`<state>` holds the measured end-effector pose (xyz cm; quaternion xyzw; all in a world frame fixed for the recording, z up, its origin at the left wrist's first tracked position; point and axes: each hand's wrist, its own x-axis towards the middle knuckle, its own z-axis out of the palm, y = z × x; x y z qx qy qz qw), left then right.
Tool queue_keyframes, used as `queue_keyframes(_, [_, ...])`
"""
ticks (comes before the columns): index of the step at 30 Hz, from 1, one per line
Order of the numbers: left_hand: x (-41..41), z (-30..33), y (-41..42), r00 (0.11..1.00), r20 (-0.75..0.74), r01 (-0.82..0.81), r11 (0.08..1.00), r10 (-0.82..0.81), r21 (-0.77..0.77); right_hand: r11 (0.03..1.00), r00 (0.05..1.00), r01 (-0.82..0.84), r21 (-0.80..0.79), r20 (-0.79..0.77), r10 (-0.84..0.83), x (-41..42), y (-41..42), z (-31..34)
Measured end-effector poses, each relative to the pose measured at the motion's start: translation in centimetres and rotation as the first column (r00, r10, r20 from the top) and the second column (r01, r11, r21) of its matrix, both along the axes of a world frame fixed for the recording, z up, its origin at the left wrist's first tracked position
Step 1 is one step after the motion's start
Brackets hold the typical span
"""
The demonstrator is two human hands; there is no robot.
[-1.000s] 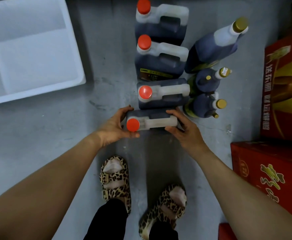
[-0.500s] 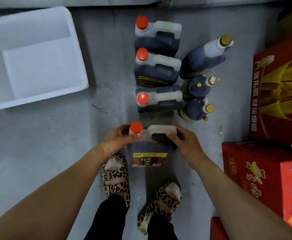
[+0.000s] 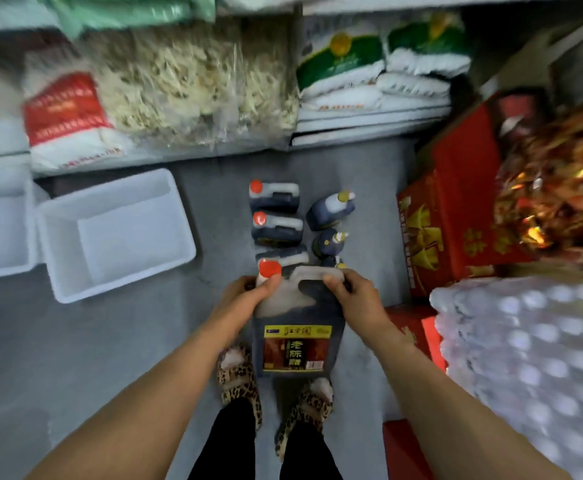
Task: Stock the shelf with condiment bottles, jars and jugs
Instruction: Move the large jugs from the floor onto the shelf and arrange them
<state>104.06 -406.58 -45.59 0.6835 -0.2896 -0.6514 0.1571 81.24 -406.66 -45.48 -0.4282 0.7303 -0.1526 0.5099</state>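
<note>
Dark vinegar jug [image 3: 297, 327] held off the floor, directly above the person's leopard-print sandals [image 3: 239, 379], label facing the camera. Left hand [image 3: 248, 299] wraps the neck under the red cap [image 3: 269, 269], thumb pressed on the front shoulder. Right hand [image 3: 350, 299] curls its fingers over the moulded handle [image 3: 317, 273], thumb hooked into the handle opening.

Handling, as judged: nearly full of dark liquid, so heavy and bottom-weighted; expect slosh on any quick swing. Plastic walls stiff enough, smooth, possibly slick. The handle is the load-bearing hold; the neck hand only steadies. A palm under the base would be safer for a high lift.

Room around the jug: just beyond it stand a row of like jugs [image 3: 276, 216] and, beside those, gold-capped bottles [image 3: 331, 209], close enough to clip if the jug tips forward. Left of the jug, open floor, then a white plastic tub [image 3: 116, 233]. Right of it, red cartons [image 3: 456, 216] and a shrink-wrapped bottle pack [image 3: 525, 358] crowd in. Beyond the jug row, the shelf edge [image 3: 369, 128] carries sacks; free slots there cannot be told through the blur.
</note>
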Motion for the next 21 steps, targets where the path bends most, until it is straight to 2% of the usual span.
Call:
queue_keyframes(5, [1.5,13.7,-6.6,1.000,0.005,-0.019,0.983,0.020,-0.182,0.978,0.985,-0.055,-0.203,-0.173,0.020,1.7,-6.0,13.6])
queue_keyframes(9, [2.3,25.8,-12.4,1.000,0.014,0.006,0.922,0.000,-0.387,0.913,0.961,-0.083,-0.398,-0.275,-0.032,3.0,-11.1,25.8])
queue_keyframes(13, [2.6,37.6,-17.8,0.999,0.045,0.033,0.806,-0.008,-0.591,0.817,0.952,-0.080,-0.571,-0.286,-0.107,3.6,-16.4,37.2])
queue_keyframes(15, [2.4,42.6,-20.7,0.997,0.037,0.074,0.728,-0.066,-0.681,0.755,0.956,-0.053,-0.653,-0.252,-0.151,3.2,-19.2,42.4])
queue_keyframes(18, [1.6,48.6,-24.8,0.984,-0.014,0.101,0.623,-0.178,-0.776,0.659,0.955,-0.067,-0.749,-0.239,-0.174,1.8,-23.1,49.3])
queue_keyframes(21, [-0.6,53.4,-29.1,0.985,0.014,0.107,0.542,-0.172,-0.833,0.589,0.961,-0.069,-0.805,-0.211,-0.176,-0.5,-27.8,54.9])
